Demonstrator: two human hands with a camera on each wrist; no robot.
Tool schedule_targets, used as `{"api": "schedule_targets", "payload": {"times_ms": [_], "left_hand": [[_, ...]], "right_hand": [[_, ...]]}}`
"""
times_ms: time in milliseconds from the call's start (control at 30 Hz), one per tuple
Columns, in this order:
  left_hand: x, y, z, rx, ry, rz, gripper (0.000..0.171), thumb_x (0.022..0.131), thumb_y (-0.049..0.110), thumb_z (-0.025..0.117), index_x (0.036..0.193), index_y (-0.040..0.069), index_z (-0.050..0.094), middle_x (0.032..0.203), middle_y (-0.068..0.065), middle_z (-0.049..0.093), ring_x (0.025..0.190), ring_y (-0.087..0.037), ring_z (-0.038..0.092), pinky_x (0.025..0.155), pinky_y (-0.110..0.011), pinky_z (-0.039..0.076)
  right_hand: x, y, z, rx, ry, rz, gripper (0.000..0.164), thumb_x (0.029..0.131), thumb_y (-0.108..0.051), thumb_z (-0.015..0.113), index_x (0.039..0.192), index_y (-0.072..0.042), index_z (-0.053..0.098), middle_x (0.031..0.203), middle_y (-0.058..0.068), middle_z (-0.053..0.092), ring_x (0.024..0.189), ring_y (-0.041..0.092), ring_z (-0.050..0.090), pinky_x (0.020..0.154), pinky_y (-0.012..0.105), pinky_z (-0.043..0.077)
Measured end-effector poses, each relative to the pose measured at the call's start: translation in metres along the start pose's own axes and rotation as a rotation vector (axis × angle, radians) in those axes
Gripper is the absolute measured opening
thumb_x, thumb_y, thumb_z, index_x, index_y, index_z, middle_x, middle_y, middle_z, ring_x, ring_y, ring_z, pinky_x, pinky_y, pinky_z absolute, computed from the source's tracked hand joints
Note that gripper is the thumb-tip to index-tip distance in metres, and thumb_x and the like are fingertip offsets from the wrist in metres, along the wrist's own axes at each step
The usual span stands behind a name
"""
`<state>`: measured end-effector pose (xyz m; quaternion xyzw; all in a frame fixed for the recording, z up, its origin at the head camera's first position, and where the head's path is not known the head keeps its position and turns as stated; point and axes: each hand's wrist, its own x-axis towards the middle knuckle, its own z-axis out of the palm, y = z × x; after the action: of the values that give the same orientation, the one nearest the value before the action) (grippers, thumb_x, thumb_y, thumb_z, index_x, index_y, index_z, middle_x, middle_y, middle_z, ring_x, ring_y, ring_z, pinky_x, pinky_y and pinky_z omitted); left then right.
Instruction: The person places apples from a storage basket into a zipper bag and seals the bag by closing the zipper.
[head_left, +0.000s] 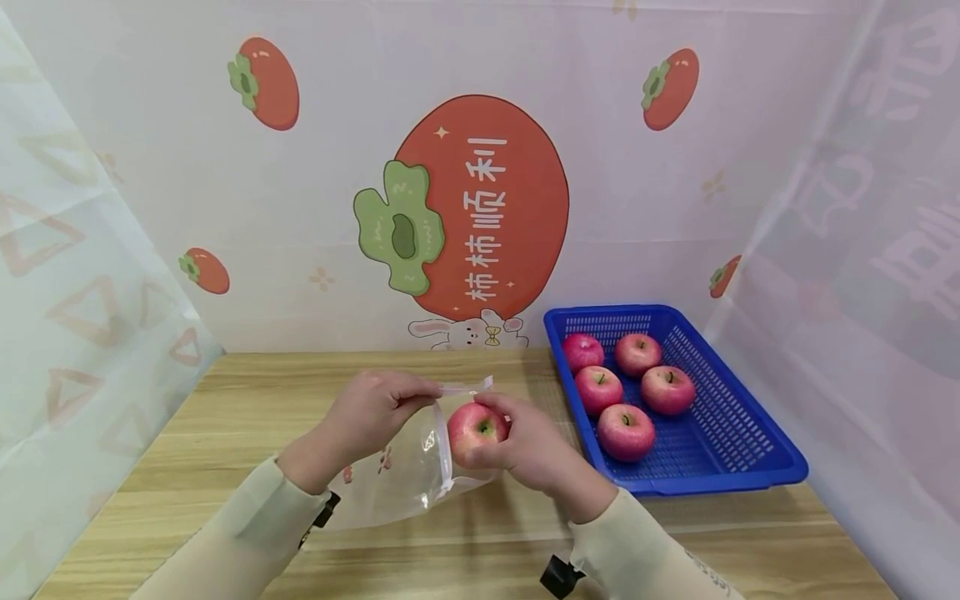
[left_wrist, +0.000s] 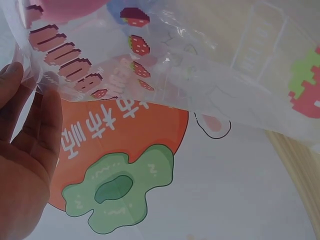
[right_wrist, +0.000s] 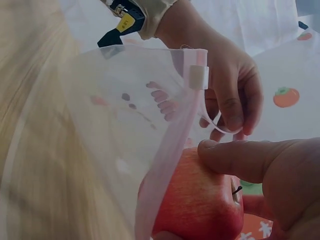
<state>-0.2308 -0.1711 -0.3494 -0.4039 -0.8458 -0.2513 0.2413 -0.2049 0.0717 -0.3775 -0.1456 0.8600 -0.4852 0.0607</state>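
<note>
Sleeves: from my head camera, cream cuffs (head_left: pixel 630 542) lie just behind each hand, with a black wrist mount (head_left: pixel 561 577) under the right one.
Right hand: I have the right hand (head_left: pixel 534 450) gripping one apple, thumb across the near side and forefinger over the top.
Gripped apple: the apple (head_left: pixel 472 432) sits between the right hand's thumb and fingers, in the mouth of the bag; on my right wrist feed the side away from the palm is partly behind the zip edge, and the stem end faces the palm.
Left hand: I see the left hand (head_left: pixel 369 414) pinching the bag's upper edge between thumb and fingertips, just left of the apple.
Bag: the clear zip bag (head_left: pixel 397 483) spreads below and to the right of the left hand, mouth toward the right hand; a white slider (right_wrist: pixel 199 77) sits on the zip, and my left wrist feed shows strawberry prints and pink lettering.
Table: the wood-grain table (head_left: pixel 258 387) lies beneath both hands.
Basket: the blue basket (head_left: pixel 705 446) stands to the right of the right hand and beyond it, holding five apples (head_left: pixel 626 433) toward its left side.
Backdrop: past both hands I see a pale sheet with a large red fruit print (head_left: pixel 517 167).
</note>
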Motion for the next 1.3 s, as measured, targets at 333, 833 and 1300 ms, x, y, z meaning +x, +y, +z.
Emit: {"api": "schedule_targets", "payload": {"times_ms": [333, 833, 1300], "left_hand": [[0.002, 0.002, -0.003, -0.028, 0.012, -0.015, 0.020, 0.083, 0.004, 0.080, 0.100, 0.014, 0.080, 0.097, 0.003, 0.075, 0.091, -0.012, 0.071, 0.079, -0.034, 0.058], [0.000, 0.001, -0.006, -0.026, 0.023, -0.012, 0.017, 0.084, 0.002, 0.078, 0.098, 0.011, 0.080, 0.096, 0.003, 0.075, 0.092, -0.013, 0.071, 0.080, -0.035, 0.058], [0.003, -0.003, -0.015, -0.033, 0.124, -0.037, 0.021, 0.081, -0.002, 0.080, 0.098, 0.011, 0.080, 0.096, 0.001, 0.075, 0.089, -0.015, 0.072, 0.078, -0.034, 0.058]], "right_hand": [[0.001, -0.001, 0.011, 0.030, -0.031, -0.018, 0.075, 0.072, -0.023, 0.090, 0.139, -0.014, 0.058, 0.114, 0.003, 0.063, 0.095, 0.022, 0.060, 0.080, 0.038, 0.054], [-0.004, -0.005, 0.007, 0.371, -0.151, -0.042, 0.037, 0.092, 0.003, 0.063, 0.129, 0.000, 0.062, 0.124, 0.018, 0.060, 0.116, 0.039, 0.057, 0.084, 0.039, 0.057], [-0.006, -0.003, -0.012, 0.396, -0.121, 0.004, 0.035, 0.096, -0.001, 0.061, 0.131, -0.002, 0.062, 0.120, 0.014, 0.061, 0.111, 0.031, 0.058, 0.085, 0.040, 0.057]]}}
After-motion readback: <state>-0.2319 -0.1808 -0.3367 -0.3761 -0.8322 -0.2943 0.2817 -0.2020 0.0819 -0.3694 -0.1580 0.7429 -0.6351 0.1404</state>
